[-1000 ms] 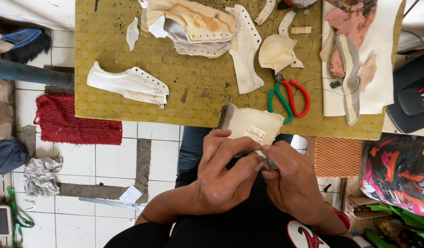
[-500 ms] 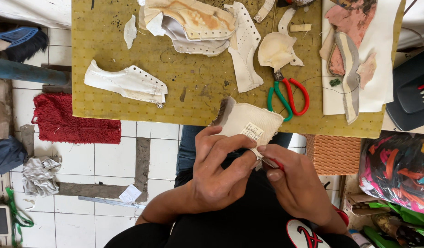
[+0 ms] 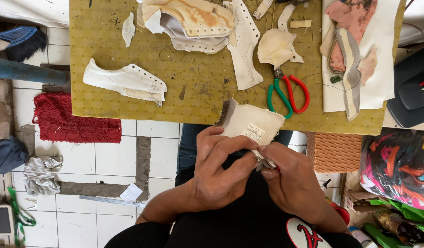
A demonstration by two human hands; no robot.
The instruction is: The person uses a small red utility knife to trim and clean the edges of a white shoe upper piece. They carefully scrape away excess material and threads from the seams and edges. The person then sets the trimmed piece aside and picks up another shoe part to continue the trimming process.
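A person's left hand (image 3: 219, 177) grips a cream fabric shoe piece (image 3: 251, 125) at the yellow table (image 3: 101, 41) edge; their right hand (image 3: 290, 181) pinches a small metal tool (image 3: 262, 160) against it; the piece looks light and floppy, best held by its edge.

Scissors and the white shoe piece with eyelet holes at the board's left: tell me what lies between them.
In the head view, only bare yellow perforated board lies between the scissors and the white eyelet piece, marked by dark stains. The long white perforated strip hangs just above that line.
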